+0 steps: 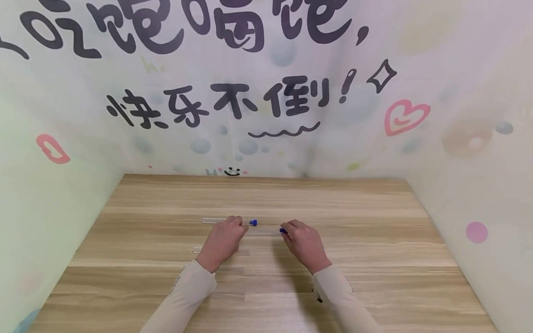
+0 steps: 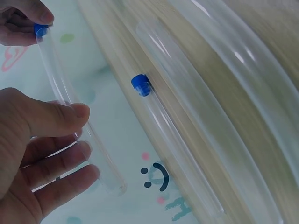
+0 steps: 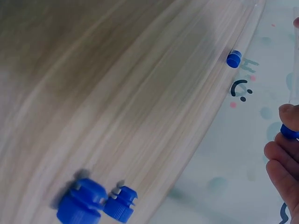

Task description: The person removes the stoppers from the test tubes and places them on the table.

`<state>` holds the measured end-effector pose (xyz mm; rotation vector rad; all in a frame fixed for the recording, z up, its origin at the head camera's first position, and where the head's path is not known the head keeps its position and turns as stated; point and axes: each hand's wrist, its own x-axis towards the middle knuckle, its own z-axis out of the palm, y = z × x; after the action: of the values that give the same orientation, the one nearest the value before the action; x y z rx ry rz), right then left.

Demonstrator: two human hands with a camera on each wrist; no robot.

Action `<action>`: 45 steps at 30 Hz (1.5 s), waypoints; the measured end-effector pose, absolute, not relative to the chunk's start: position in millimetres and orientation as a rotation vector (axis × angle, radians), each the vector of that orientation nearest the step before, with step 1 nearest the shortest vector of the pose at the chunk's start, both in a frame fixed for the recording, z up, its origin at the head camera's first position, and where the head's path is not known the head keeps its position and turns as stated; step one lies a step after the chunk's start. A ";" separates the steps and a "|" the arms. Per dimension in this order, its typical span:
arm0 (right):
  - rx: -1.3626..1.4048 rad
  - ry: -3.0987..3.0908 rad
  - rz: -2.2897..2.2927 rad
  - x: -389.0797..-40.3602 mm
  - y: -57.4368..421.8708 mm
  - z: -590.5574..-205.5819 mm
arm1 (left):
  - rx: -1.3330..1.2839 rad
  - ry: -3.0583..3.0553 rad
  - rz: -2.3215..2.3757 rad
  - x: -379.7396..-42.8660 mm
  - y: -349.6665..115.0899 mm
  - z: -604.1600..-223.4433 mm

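My left hand point(image 1: 224, 237) pinches a clear test tube point(image 2: 60, 77) between thumb and fingers, raised above the wooden table. At the tube's other end my right hand point(image 1: 305, 241) grips a blue cap point(image 3: 288, 132) between thumb and fingertips. That cap sits on the tube's mouth in the left wrist view. Just beyond the left hand, a second tube point(image 1: 213, 220) with a blue cap point(image 2: 141, 85) lies on the table. Two clear tubes without visible caps, one nearer point(image 2: 252, 56) and one farther point(image 2: 191, 88), lie beside it, mostly hidden by the left hand and forearm in the head view.
Two loose blue caps, one larger in view point(image 3: 81, 201) and one beside it point(image 3: 120, 204), stand on the table under the right arm. The wood-grain table point(image 1: 379, 229) ends at a printed wall sheet point(image 1: 267, 152) at the back and sides.
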<state>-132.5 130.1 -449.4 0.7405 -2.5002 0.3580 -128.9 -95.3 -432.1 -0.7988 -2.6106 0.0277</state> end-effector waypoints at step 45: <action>0.446 -2.703 0.451 -147.6 196.2 -463.0 | -0.606 -2.785 -0.130 -144.5 -144.9 -460.8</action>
<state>-147.6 196.2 -463.0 0.4463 -2.7030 0.4507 -144.5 -144.9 -460.8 -0.6062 -2.7847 -0.1300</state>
